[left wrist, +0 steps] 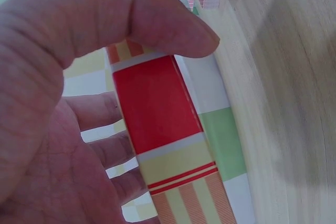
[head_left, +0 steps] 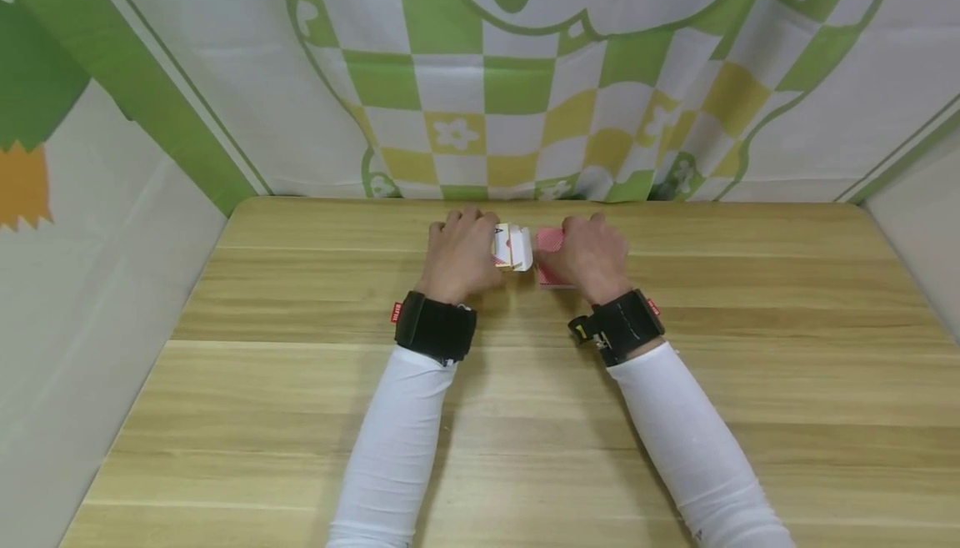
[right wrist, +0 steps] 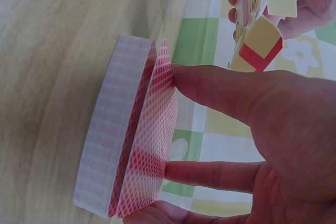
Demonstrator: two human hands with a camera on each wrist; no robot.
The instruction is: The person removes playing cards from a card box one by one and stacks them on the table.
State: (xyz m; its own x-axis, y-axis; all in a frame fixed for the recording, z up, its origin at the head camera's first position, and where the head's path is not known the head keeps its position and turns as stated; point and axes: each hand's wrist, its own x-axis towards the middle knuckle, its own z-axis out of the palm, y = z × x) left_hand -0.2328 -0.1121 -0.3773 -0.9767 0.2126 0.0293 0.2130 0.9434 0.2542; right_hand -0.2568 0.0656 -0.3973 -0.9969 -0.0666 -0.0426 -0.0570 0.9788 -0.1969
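My left hand [head_left: 461,256] grips an open playing card box [head_left: 517,248], which is white with an ace design on its face. Its red and striped narrow side [left wrist: 157,103] shows under the thumb in the left wrist view. Just right of the box, my right hand [head_left: 596,260] is over a deck of cards [right wrist: 113,124] lying on the table. Between its thumb and fingers it pinches a red-checked playing card [right wrist: 149,145], tilted slightly up off the top of the deck. The box's open flap [right wrist: 262,43] faces the deck.
The wooden table [head_left: 525,414] extends to both sides and towards me. A green, white and yellow checked cloth [head_left: 517,114] hangs along its far edge, close behind both hands. White cloth walls [head_left: 97,281] flank the table.
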